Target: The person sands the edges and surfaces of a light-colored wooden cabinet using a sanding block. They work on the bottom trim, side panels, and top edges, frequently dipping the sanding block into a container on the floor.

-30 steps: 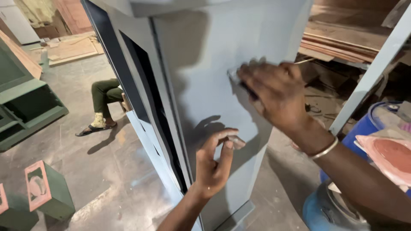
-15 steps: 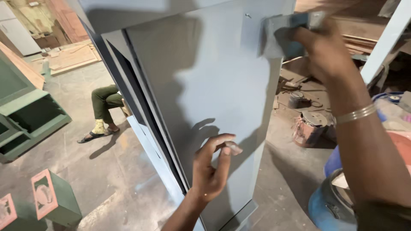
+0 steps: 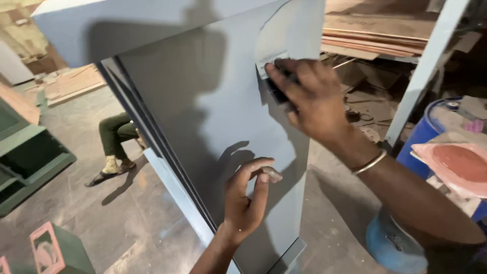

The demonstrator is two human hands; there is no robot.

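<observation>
A tall grey-blue painted cabinet stands in front of me, its flat side panel facing me. My right hand presses a small dark sanding block wrapped in grey paper flat against the upper part of the panel. A metal bangle sits on that wrist. Lower down, my left hand rests against the panel with its fingers curled and thumb up; it holds nothing that I can see.
A person's leg in green trousers and a sandal shows behind the cabinet on the left. Green painted boxes stand at the left. A blue drum and a pink-stained board sit at right, stacked planks behind.
My right hand rose with the sanding block to the panel's top corner, then came back down and left across the panel. My left hand stayed in place.
</observation>
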